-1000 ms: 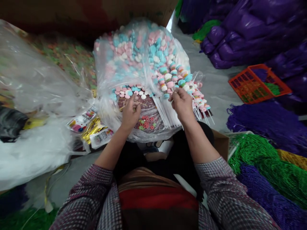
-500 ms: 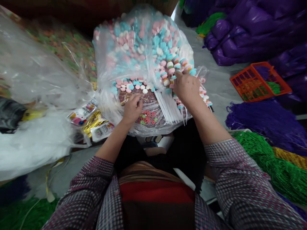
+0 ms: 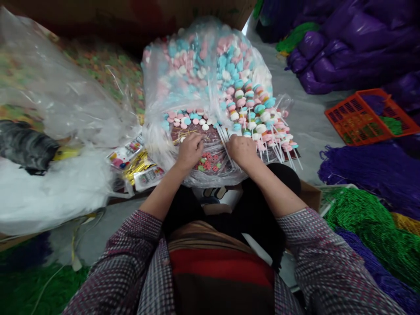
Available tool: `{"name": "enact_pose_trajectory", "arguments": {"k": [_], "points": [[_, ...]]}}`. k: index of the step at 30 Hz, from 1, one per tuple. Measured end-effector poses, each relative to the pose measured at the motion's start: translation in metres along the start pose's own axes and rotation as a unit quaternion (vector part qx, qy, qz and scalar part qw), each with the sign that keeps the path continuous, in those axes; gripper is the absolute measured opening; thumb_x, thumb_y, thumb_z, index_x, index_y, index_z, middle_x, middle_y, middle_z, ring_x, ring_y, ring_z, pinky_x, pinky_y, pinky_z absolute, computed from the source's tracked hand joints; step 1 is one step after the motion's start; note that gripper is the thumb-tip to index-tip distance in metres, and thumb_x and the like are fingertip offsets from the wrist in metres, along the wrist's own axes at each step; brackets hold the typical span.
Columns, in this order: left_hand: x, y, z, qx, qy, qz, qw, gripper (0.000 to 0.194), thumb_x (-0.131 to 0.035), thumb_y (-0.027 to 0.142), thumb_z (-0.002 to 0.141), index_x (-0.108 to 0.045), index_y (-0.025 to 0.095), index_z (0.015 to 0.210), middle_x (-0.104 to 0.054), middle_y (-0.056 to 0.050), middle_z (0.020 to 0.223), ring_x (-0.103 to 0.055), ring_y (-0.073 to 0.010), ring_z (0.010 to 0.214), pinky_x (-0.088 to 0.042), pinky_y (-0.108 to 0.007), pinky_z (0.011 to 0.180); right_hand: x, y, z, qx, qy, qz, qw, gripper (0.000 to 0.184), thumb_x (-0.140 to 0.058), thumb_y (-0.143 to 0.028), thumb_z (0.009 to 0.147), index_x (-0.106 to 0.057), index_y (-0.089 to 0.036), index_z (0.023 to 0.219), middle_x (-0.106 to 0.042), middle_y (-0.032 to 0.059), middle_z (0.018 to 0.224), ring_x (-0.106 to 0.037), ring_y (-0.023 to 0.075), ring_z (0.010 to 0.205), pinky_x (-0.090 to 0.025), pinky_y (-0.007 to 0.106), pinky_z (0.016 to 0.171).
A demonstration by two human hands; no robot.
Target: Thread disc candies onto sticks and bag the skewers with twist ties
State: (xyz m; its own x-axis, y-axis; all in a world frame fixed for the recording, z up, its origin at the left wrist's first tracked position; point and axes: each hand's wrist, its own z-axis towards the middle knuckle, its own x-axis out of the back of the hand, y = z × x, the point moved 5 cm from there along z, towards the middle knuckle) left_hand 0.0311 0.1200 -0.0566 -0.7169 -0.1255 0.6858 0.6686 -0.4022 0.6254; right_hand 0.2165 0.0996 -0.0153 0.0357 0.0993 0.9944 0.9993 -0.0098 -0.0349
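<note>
Gray floor (image 3: pixel 303 127) borders a red-brown work surface (image 3: pixel 210 136) partly covered with clear plastic. Behind the hands stands a large clear bag (image 3: pixel 156 135) filled with round pink, blue and white pieces. Loose round pieces (image 3: pixel 196 121) lie in a band along its front. Left of it, a second clear bag (image 3: pixel 82 100) contains small orange and green pieces. To the right, an orange basket (image 3: pixel 343 120) contains purple and green material.

Hand positions: both hands are apart from each other, fingers curled downward. The left hand (image 3: pixel 191 152) is beside the red and green rings (image 3: pixel 209 162), which lie on the plastic near the front edge. The right hand (image 3: pixel 243 150) is over the white sticks (image 3: pixel 224 135), right of the rings. Whether either hand grips anything cannot be told.

Filled sticks (image 3: pixel 260 127), threaded with colored pieces, lie beyond and right of the right hand. Printed packets (image 3: pixel 149 177) and gold strips (image 3: pixel 138 166) lie at the left edge. Purple bags (image 3: pixel 348 48) occupy the upper right; green strands (image 3: pixel 374 214) and purple strands (image 3: pixel 370 170) lie below the basket.
</note>
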Motion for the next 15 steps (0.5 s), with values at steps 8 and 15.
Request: {"name": "enact_pose_trajectory", "arguments": {"k": [8,15], "points": [[0.000,0.000,-0.001,-0.003,0.005,-0.002,1.000,0.032,-0.053,0.013,0.089,-0.078,0.019,0.109,-0.080,-0.009,0.109,-0.072,-0.0238,0.106,-0.056,-0.039,0.099,0.010,0.004,0.001,-0.042,-0.005,0.043,0.998,0.034,-0.046,-0.018,0.096,-0.074,-0.009,0.114,-0.077,0.0280,0.102,-0.074,0.0370,0.098,-0.050,0.039,0.077],[0.007,0.012,-0.003,-0.043,0.038,-0.069,0.996,0.031,-0.052,0.027,0.099,-0.077,0.016,0.114,-0.081,-0.012,0.114,-0.074,-0.0228,0.110,-0.057,-0.039,0.101,0.016,-0.011,-0.007,0.052,0.023,0.170,0.984,0.017,-0.055,-0.020,0.087,-0.071,-0.017,0.095,-0.077,0.0112,0.086,-0.069,0.0247,0.078,-0.042,0.031,0.069]]}}
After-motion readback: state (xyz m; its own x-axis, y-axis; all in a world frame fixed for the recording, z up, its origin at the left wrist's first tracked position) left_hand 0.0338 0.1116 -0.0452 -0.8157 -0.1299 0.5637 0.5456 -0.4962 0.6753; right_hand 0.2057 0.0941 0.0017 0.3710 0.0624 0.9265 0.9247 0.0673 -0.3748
